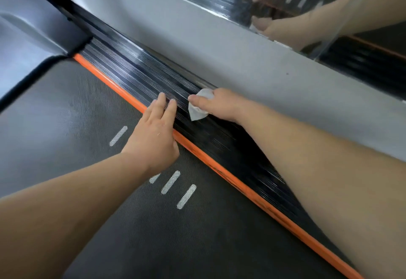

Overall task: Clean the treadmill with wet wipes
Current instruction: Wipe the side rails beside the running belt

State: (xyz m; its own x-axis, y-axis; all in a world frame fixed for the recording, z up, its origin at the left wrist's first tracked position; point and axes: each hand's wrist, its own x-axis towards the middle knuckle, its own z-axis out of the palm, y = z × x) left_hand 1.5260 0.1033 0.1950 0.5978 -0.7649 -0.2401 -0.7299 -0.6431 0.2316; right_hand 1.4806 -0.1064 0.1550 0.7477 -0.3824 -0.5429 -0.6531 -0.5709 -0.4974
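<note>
The treadmill's grey belt (66,129) with white dash marks fills the lower left. An orange strip (219,168) borders it, and beside that runs the black ribbed side rail (136,74). My right hand (219,103) grips a crumpled white wet wipe (198,107) and presses it on the rail. My left hand (153,133) lies flat, fingers straight, over the orange strip with its fingertips on the rail, just left of the wipe.
A grey floor band (219,43) runs along the rail's far side. Beyond it a mirror (329,4) reflects both hands and the rail. The treadmill's grey motor cover (28,43) rises at the upper left.
</note>
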